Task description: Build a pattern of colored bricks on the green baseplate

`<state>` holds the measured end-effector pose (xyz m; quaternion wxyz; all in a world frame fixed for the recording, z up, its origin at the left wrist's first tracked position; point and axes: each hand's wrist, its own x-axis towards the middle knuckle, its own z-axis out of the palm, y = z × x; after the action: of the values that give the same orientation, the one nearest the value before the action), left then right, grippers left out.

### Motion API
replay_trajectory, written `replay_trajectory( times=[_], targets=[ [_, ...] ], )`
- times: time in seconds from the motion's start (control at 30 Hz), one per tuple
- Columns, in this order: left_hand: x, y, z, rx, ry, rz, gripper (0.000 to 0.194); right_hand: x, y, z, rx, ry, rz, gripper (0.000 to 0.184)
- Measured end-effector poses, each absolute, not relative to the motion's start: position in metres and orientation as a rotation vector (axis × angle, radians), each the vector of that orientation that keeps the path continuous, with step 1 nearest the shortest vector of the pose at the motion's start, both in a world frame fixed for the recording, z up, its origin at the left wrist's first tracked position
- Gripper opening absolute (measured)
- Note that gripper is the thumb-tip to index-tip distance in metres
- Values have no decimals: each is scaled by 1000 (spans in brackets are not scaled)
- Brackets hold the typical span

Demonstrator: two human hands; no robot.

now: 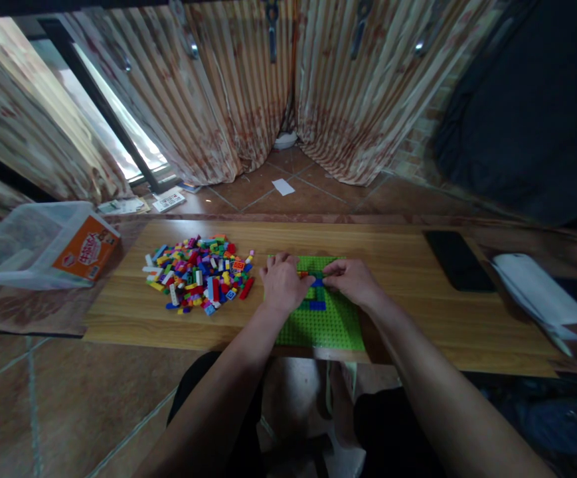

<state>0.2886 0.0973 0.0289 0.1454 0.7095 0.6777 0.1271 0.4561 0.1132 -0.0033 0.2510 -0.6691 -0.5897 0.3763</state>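
A green studded baseplate (332, 328) lies on the wooden table, with blue toy bricks (317, 305) on it. My left hand (285, 284) rests over its upper left part, fingers curled down and thumb reaching toward a blue brick (319, 283). What lies beneath those fingers is hidden. A small red and yellow piece (303, 273) shows beside them. From the other side, my right hand (352, 280) pinches at the blue brick with thumb and forefinger. Whether this brick is pressed onto the plate, I cannot tell.
Left of the plate spreads a heap of loose coloured bricks (203, 272). A clear plastic bin (34, 232) with an orange label stands at far left. On the table's right side lie a dark flat tablet or phone (458, 261) and a white object (537, 285). Curtains (248, 93) hang behind.
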Motion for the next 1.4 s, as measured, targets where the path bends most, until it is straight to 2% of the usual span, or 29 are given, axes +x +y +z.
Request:
replay_trajectory(
  times=[0.27, 0.63, 1.0, 1.3, 1.4],
  targets=[
    [286, 95, 26, 2051, 1929, 393, 41, 450, 107, 9, -1847, -1714, 895, 22],
    [283, 92, 21, 2096, 1903, 440, 44, 458, 107, 0, -1744, -1675, 1055, 25],
    [284, 89, 21, 2119, 1894, 429, 44, 453, 108, 2, -1827, -1681, 1003, 34],
    [283, 86, 14, 2192, 1849, 443, 47, 458, 106, 0, -1735, -1767, 1001, 29],
    [279, 89, 18, 2169, 1822, 474, 43, 464, 103, 5, -1723, -1791, 961, 31]
  ],
)
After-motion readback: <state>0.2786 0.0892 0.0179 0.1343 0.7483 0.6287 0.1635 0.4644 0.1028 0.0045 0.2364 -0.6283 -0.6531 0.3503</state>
